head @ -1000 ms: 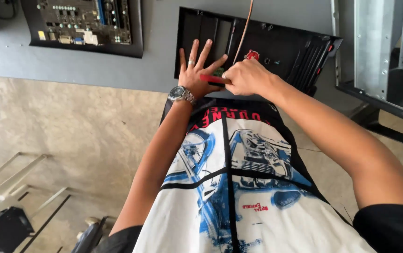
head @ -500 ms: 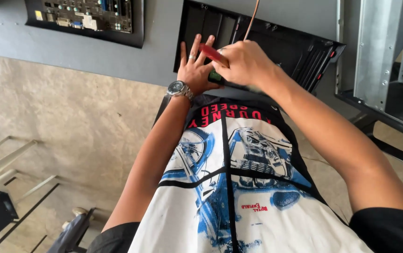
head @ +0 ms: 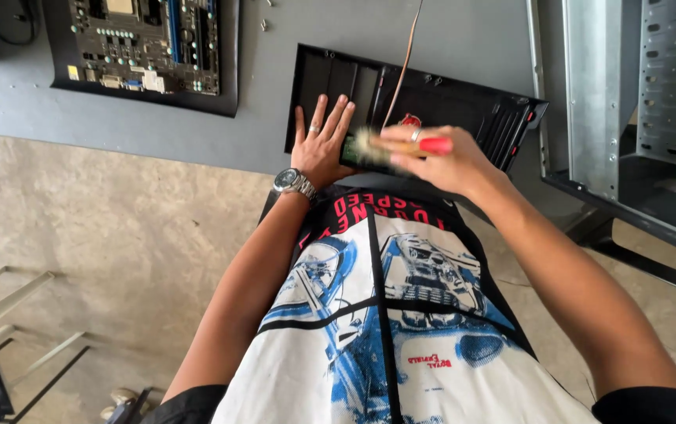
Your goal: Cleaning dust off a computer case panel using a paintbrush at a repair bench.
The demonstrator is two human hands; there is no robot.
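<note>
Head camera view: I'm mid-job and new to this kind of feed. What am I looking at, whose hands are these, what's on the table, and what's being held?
The camera sits on a person's head and looks down past their printed shirt at their own two hands. The left hand, with a wristwatch, lies flat on a black panel on the grey table. The right hand grips a brush with a red-tipped handle, its bristles blurred. A motherboard lies further left, and a metal computer case stands at the right.
</note>
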